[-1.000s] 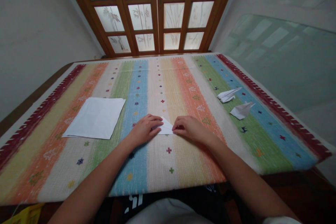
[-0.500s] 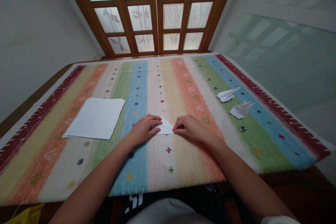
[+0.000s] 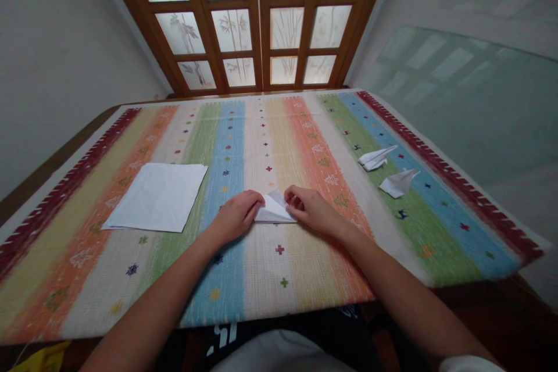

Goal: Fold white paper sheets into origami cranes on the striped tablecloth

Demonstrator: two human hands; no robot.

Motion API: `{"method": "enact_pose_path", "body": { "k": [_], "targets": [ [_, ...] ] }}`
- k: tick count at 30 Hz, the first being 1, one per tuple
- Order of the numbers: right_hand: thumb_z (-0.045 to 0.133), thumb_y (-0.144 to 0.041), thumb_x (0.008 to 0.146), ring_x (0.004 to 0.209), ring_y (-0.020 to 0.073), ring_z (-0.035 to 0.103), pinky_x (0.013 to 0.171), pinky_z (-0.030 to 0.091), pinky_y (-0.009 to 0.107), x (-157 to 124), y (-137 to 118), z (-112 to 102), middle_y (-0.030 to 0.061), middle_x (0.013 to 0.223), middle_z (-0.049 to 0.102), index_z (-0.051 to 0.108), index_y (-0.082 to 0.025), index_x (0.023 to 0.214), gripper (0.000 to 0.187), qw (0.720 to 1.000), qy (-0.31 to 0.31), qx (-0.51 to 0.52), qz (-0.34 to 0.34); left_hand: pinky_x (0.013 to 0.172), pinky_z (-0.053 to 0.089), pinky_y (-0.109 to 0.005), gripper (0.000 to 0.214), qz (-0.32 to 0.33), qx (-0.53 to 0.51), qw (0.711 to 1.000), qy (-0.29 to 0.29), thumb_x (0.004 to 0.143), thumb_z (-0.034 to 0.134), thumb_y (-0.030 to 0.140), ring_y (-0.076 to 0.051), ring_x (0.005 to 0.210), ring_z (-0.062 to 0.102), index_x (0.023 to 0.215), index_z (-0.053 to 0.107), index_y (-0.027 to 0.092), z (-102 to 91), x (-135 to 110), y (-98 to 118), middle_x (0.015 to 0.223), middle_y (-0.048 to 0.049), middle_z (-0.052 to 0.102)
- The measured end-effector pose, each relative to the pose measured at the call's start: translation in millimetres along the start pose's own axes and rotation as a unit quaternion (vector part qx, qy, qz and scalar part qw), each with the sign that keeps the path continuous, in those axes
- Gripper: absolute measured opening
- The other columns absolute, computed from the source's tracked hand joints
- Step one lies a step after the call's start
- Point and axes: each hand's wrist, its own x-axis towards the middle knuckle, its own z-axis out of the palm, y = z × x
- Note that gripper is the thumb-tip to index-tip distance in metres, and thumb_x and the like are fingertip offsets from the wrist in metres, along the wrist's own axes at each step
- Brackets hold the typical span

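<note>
Near the middle of the striped cloth (image 3: 279, 279), a folded white paper (image 3: 274, 212) lies between the hands, the left hand (image 3: 235, 218) and right hand (image 3: 313, 210) pinning it evenly with closed fingers. A flat sheet (image 3: 156, 197) lies to the left; a paper plane (image 3: 377, 157) and a second paper plane (image 3: 397, 183) lie to the right.

I see flat white paper sheet (image 3: 156, 197) on striped woven tablecloth (image 3: 87, 279), left of centre, across orange, cream and green bands. At right, two folded paper planes: first (image 3: 374, 158) farther off, second (image 3: 397, 183) just beside it, both on green band. Beyond cloth, wood-framed frosted-glass doors (image 3: 229, 29) with bamboo pattern. Plain wall (image 3: 65, 70) at left; reflecting glass pane (image 3: 462, 104) at right. Yellow item (image 3: 43, 357) below cloth edge.
</note>
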Motion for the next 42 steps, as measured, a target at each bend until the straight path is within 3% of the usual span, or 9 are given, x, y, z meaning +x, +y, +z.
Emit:
{"method": "enact_pose_path", "body": {
  "k": [4, 7, 11, 16, 27, 34, 42],
  "targets": [
    [0.065, -0.009, 0.093, 0.077, 0.0147, 0.063, 0.073, 0.049, 0.027, 1, 6, -1, 0.0067, 0.098, 0.070, 0.072, -0.017, 0.093, 0.010, 0.998, 0.017, -0.033, -0.040, 0.106, 0.053, -0.046, 0.015, 0.050, 0.016, 0.998, -0.037, 0.100, 0.062, 0.029, -0.027, 0.117, 0.065, 0.105, 0.073, 0.020, -3.0, -1, 1, 0.122, -0.0105, 0.072],
    [0.067, -0.008, 0.092, 0.078, 0.0157, 0.064, 0.075, 0.048, 0.028, 1, 8, -2, 0.0068, 0.093, 0.071, 0.077, -0.016, 0.094, 0.012, 0.998, 0.006, -0.055, -0.026, 0.107, 0.053, -0.047, 0.018, 0.057, 0.022, 0.997, -0.051, 0.092, 0.074, 0.031, -0.028, 0.121, 0.063, 0.108, 0.073, 0.022, -4.5, -3, 4, 0.125, -0.0095, 0.071],
    [0.075, -0.015, 0.090, 0.075, 0.0176, 0.065, 0.073, 0.047, 0.029, 0, 5, -2, 0.0072, 0.088, 0.076, 0.079, -0.015, 0.100, 0.011, 0.998, -0.002, -0.066, 0.014, 0.110, 0.052, -0.049, 0.032, 0.063, 0.027, 0.996, -0.059, 0.090, 0.073, 0.025, -0.029, 0.126, 0.061, 0.122, 0.070, 0.022, -1.1, -5, 8, 0.134, -0.0106, 0.067],
    [0.084, -0.016, 0.083, 0.075, 0.0187, 0.068, 0.073, 0.049, 0.030, -3, -1, -1, 0.0071, 0.089, 0.079, 0.080, -0.017, 0.108, 0.024, 0.997, 0.016, -0.056, 0.045, 0.114, 0.051, -0.049, 0.047, 0.054, 0.031, 0.996, -0.062, 0.091, 0.069, 0.024, -0.030, 0.131, 0.061, 0.137, 0.062, 0.021, 3.9, -7, 12, 0.143, -0.0133, 0.062],
    [0.078, -0.008, 0.078, 0.067, 0.0145, 0.066, 0.065, 0.051, 0.028, -3, -5, 1, 0.0008, 0.082, 0.074, 0.072, -0.020, 0.119, 0.043, 0.990, 0.038, 0.117, 0.064, 0.114, 0.052, -0.054, 0.063, 0.041, 0.053, 0.997, -0.045, 0.087, 0.077, 0.033, -0.034, 0.133, 0.060, 0.145, 0.055, 0.023, 12.7, -6, 15, 0.148, -0.0145, 0.059],
    [0.070, -0.008, 0.082, 0.064, 0.0141, 0.063, 0.063, 0.047, 0.027, 0, 0, 5, -0.0008, 0.074, 0.070, 0.071, -0.020, 0.102, 0.024, 0.994, 0.045, 0.094, 0.044, 0.116, 0.050, -0.053, 0.069, 0.038, 0.049, 0.997, -0.043, 0.086, 0.079, 0.034, -0.034, 0.136, 0.059, 0.149, 0.051, 0.023, 12.1, -5, 15, 0.150, -0.0155, 0.057],
    [0.066, -0.016, 0.085, 0.067, 0.0146, 0.062, 0.064, 0.046, 0.026, 0, -5, 2, -0.0012, 0.077, 0.067, 0.059, -0.022, 0.095, 0.013, 0.991, 0.095, 0.091, 0.006, 0.120, 0.045, -0.057, 0.100, 0.037, 0.043, 0.998, -0.013, 0.080, 0.088, 0.048, -0.038, 0.145, 0.050, 0.162, 0.035, 0.024, 14.5, -6, 13, 0.159, -0.0195, 0.047]
  ]
}}
